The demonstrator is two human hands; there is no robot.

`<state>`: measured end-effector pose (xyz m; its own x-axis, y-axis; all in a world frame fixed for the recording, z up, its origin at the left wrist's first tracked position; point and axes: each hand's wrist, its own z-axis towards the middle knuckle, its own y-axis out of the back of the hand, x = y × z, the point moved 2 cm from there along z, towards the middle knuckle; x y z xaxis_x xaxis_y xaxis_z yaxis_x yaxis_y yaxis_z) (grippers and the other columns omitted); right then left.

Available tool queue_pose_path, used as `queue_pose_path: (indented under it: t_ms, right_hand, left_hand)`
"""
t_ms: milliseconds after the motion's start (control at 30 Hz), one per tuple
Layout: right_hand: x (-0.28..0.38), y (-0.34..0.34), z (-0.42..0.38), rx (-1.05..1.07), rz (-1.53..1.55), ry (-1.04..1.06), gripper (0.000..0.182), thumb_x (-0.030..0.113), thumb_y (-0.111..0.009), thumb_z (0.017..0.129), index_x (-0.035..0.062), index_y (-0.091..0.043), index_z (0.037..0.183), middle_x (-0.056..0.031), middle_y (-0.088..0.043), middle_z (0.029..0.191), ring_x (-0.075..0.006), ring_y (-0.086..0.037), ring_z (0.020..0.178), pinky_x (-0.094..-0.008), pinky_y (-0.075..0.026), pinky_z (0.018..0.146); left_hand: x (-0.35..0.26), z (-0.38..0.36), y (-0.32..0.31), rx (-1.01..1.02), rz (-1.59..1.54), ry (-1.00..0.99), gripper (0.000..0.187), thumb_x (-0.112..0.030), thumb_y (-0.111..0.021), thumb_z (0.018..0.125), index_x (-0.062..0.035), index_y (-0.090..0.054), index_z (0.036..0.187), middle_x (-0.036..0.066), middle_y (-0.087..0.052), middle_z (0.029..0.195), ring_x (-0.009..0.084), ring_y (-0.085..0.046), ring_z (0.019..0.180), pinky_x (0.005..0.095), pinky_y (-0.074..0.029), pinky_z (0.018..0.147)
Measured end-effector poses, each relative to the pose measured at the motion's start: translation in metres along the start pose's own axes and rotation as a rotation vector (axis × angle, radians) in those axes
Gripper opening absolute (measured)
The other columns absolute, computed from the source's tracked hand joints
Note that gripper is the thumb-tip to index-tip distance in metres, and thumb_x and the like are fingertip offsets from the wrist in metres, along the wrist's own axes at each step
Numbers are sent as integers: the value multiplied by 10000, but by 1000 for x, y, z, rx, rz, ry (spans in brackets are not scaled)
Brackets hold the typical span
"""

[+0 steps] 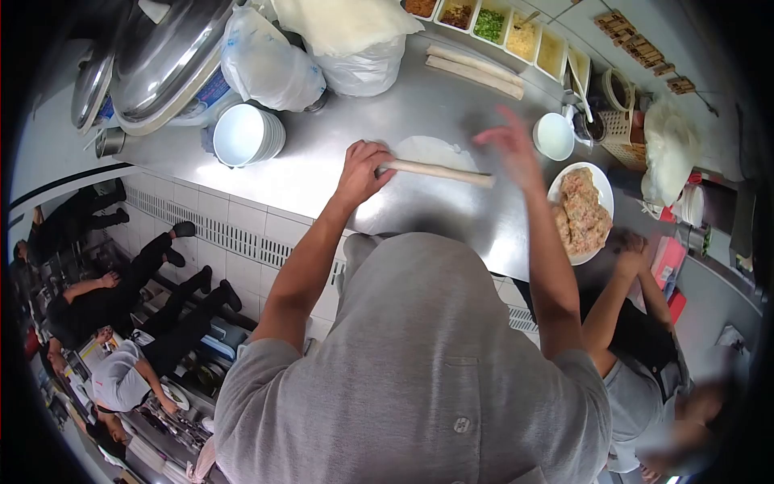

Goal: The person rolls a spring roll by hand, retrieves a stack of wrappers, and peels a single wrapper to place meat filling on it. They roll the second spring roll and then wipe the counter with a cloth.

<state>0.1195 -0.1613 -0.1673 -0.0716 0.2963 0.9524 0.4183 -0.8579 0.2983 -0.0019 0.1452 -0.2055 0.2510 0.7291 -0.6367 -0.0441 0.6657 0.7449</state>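
A pale wooden rolling pin [443, 173] lies on the steel counter [339, 129], across the near edge of a thin, flat round of white dough [427, 152]. My left hand [365, 169] has its fingers wrapped round the pin's left end. My right hand [512, 149] is raised above the counter, off the pin's right end; it is blurred, with its fingers apart and nothing visible in them. Just right of it stand a small white bowl [554, 136] and a white plate [603, 187] heaped with minced filling [580, 211].
Two long pale rolls [474, 71] lie at the back, before a row of containers with chopped ingredients [489, 24]. Stacked white bowls [248, 135], plastic bags [270, 60] and large metal lids [173, 56] stand left. A co-worker [637, 355] is close at right; other people are at far left.
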Motion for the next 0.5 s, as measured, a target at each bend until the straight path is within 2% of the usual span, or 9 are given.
queue_pose_path:
  t_ms: [67, 100, 167, 200, 267, 300, 367, 500]
  right_hand:
    - [16, -56, 7, 201, -77, -55, 517, 40, -509, 966, 101, -388, 1465, -73, -715, 1099, -221, -649, 1003, -333, -461, 977]
    - [19, -76, 10, 209, -76, -51, 517, 40, -509, 966, 101, -388, 1465, -73, -715, 1099, -221, -649, 1003, -333, -461, 977]
    - [23, -107, 11, 375, -343, 186, 636, -19, -529, 904, 154, -371, 1495, -55, -699, 1152, -251, -601, 1043, -344, -429, 1009]
    - [27, -110, 13, 387, -341, 193, 636, -19, -529, 904, 154, -371, 1495, -55, -699, 1152, -251, -601, 1043, -344, -429, 1009]
    - [33, -115, 12, 567, -689, 199, 758, -43, -549, 843, 221, -347, 1524, -40, -696, 1107, -252, -547, 1068, -363, -411, 996]
    - [32, -114, 11, 583, -691, 209, 758, -43, -549, 843, 221, -347, 1524, -40, -696, 1107, -252, -547, 1068, -363, -411, 996]
    - [26, -109, 11, 621, -923, 261, 817, -40, -555, 823, 266, -321, 1544, -24, -689, 1023, -232, -538, 1028, -369, -405, 956]
    - [31, -112, 16, 701, -968, 322, 809, -31, -545, 833, 268, -316, 1549, -24, -672, 956, -222, -540, 1010, -360, -391, 941]
  left_hand:
    - [1, -1, -2, -8, -16, -1, 264, -157, -807, 729, -95, -704, 964, 37, -638, 1049, 244, -583, 983, 412, -388, 1001]
    - [3, -1, -1, -15, -27, -7, 268, -154, -810, 723, -96, -705, 963, 36, -637, 1050, 245, -582, 993, 412, -388, 1002]
    - [1, -1, 1, -9, -33, 14, 255, -142, -807, 723, -102, -705, 953, 33, -633, 1044, 244, -574, 1014, 416, -378, 1012]
    - [1, -1, 1, 2, -44, 27, 243, -129, -804, 722, -108, -706, 944, 29, -629, 1039, 244, -566, 1034, 420, -369, 1023]
    - [2, -1, 0, -23, -54, 27, 244, -130, -806, 720, -109, -706, 942, 28, -629, 1037, 244, -564, 1039, 417, -368, 1021]
    - [2, -1, 0, -39, -67, 17, 245, -131, -807, 718, -111, -707, 940, 26, -628, 1036, 244, -562, 1043, 415, -367, 1020]
    - [4, -2, 0, -30, -61, 45, 259, -155, -815, 719, -111, -706, 949, 24, -633, 1073, 247, -565, 1051, 416, -371, 1031]
    - [3, -2, 0, -21, -37, 37, 258, -164, -812, 724, -112, -705, 953, 23, -630, 1062, 240, -564, 1058, 417, -367, 1041]
